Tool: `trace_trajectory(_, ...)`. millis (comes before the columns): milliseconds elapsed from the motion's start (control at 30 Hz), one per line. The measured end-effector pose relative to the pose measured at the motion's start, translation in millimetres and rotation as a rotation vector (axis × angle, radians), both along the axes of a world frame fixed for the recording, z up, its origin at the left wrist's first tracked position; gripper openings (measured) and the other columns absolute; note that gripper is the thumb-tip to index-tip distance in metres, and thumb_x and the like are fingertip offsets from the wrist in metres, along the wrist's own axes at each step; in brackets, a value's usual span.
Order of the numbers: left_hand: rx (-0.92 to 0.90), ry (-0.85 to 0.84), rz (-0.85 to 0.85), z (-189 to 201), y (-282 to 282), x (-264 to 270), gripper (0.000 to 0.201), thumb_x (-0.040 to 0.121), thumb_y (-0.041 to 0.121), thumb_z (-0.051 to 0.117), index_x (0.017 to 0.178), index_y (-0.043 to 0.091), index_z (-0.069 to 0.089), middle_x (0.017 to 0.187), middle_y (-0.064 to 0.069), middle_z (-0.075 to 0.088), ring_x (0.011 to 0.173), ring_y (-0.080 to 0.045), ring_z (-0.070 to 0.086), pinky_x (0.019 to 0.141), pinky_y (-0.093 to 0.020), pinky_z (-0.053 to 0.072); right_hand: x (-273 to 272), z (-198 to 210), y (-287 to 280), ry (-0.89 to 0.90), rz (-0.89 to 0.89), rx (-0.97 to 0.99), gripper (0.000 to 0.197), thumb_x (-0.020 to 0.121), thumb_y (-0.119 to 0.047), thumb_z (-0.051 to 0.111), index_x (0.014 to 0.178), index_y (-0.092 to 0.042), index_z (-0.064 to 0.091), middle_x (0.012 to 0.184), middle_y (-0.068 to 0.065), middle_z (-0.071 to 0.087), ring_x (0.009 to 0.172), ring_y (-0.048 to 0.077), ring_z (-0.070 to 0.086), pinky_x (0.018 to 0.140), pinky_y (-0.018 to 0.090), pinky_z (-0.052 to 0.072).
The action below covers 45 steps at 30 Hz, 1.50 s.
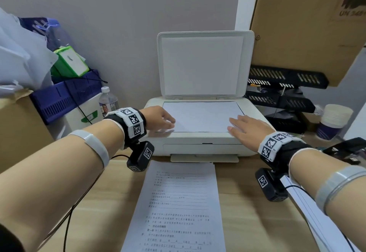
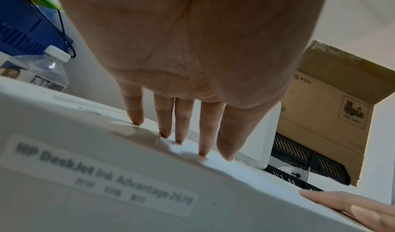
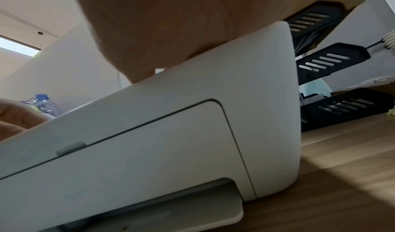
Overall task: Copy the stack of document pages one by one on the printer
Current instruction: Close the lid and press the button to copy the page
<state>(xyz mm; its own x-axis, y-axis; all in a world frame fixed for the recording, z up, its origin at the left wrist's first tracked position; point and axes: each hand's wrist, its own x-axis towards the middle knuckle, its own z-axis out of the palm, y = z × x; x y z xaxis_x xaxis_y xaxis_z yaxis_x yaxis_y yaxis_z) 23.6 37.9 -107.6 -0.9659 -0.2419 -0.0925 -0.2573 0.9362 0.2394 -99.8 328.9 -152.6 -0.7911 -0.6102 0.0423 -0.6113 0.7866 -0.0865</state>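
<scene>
Pressing flat on a blank-side-up sheet (image 1: pixel 202 116) on the scanner glass of the white printer (image 1: pixel 198 143), both my hands lie with fingers straight. My left hand (image 1: pixel 158 118) touches the sheet's left edge with its fingertips (image 2: pixel 203 153); my right hand (image 1: pixel 250 127) rests on its right front corner. The lid (image 1: pixel 204 63) stands raised behind. A printed page (image 1: pixel 178 208) lies on the counter (image 1: pixel 247 212) just before the printer.
</scene>
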Motion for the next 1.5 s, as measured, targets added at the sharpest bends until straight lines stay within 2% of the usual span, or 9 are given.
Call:
trace_trajectory(200,0.011,-0.027,-0.010,3,0,0,0.035,0.095,0.045,0.057,0.127,0.034,0.065,0.119,0.003,0.063,0.099,-0.011,0.051,0.099,-0.028,0.040,5,3,0,0.013,-0.004,-0.010,0.056,0.103,-0.051,0.023,0.152,-0.026,0.032,0.156,0.003,0.033,0.141,0.023,0.033,0.115,0.041,0.025)
trace_trajectory(333,0.115,-0.031,-0.018,20,-9,-4,0.038,0.094,0.043,0.060,0.130,0.031,0.063,0.127,0.007,0.063,0.117,-0.013,0.056,0.106,-0.029,0.038,1,9,-1,-0.070,-0.009,-0.082,0.059,0.101,-0.056,0.026,0.154,-0.028,0.029,0.162,0.002,0.022,0.149,0.020,0.020,0.120,0.041,0.018)
trace_trajectory(467,0.409,0.133,0.100,42,-32,-26,0.040,0.095,0.034,0.062,0.134,0.023,0.058,0.126,0.000,0.064,0.113,-0.016,0.063,0.098,-0.038,0.052,-8,37,-16,-0.081,0.029,-0.218,0.057,0.102,-0.052,0.033,0.152,-0.026,0.033,0.161,0.002,0.026,0.148,0.018,0.020,0.119,0.037,0.016)
trace_trajectory(667,0.912,0.471,0.325,73,-52,-81,0.073,0.092,0.011,0.064,0.152,0.019,0.024,0.133,-0.010,0.058,0.093,-0.026,0.071,0.078,-0.039,0.058,-12,99,-62,-0.051,0.125,-0.353,0.048,0.104,-0.040,0.040,0.147,-0.020,0.042,0.153,0.004,0.037,0.143,0.018,0.031,0.115,0.031,0.022)
trace_trajectory(833,1.008,0.580,0.310,82,-61,-116,0.091,0.091,0.011,0.065,0.155,0.028,0.004,0.130,-0.007,0.051,0.099,-0.026,0.071,0.093,-0.044,0.055,-26,125,-88,0.007,0.132,-0.365,0.051,0.100,-0.043,0.049,0.146,-0.024,0.041,0.152,0.003,0.035,0.136,0.019,0.039,0.110,0.032,0.030)
trace_trajectory(1067,0.999,0.637,0.271,84,-77,-112,0.065,0.091,0.005,0.065,0.148,0.013,0.035,0.121,-0.014,0.063,0.107,-0.026,0.064,0.096,-0.044,0.054,-32,131,-105,0.252,0.178,-0.461,0.058,0.091,-0.027,0.063,0.144,-0.023,0.040,0.155,0.005,0.025,0.145,0.022,0.024,0.116,0.036,0.025)
trace_trajectory(1233,0.966,0.597,0.207,77,-76,-76,0.010,0.092,0.002,0.062,0.102,0.001,0.066,0.100,-0.021,0.067,0.091,-0.029,0.066,0.096,-0.042,0.054,-10,139,-115,0.589,0.263,-0.479,0.069,0.083,-0.025,0.069,0.144,-0.021,0.038,0.157,0.007,0.021,0.149,0.027,0.018,0.122,0.045,0.018)
trace_trajectory(1400,0.814,0.471,0.139,55,-68,-33,0.023,0.087,0.004,0.071,0.107,-0.005,0.065,0.103,-0.019,0.069,0.098,-0.026,0.069,0.097,-0.041,0.054,13,131,-121,0.332,0.254,-0.265,0.061,0.090,-0.043,0.062,0.144,-0.037,0.034,0.136,-0.002,0.050,0.119,0.024,0.055,0.102,0.041,0.044)
trace_trajectory(1500,0.632,0.311,0.149,39,-65,-10,0.030,0.086,0.010,0.073,0.115,0.016,0.068,0.102,-0.003,0.070,0.096,-0.017,0.066,0.092,-0.035,0.054,28,111,-116,0.235,0.295,-0.157,0.042,0.094,-0.042,0.055,0.135,-0.041,0.048,0.126,-0.007,0.060,0.113,0.022,0.060,0.094,0.034,0.047)
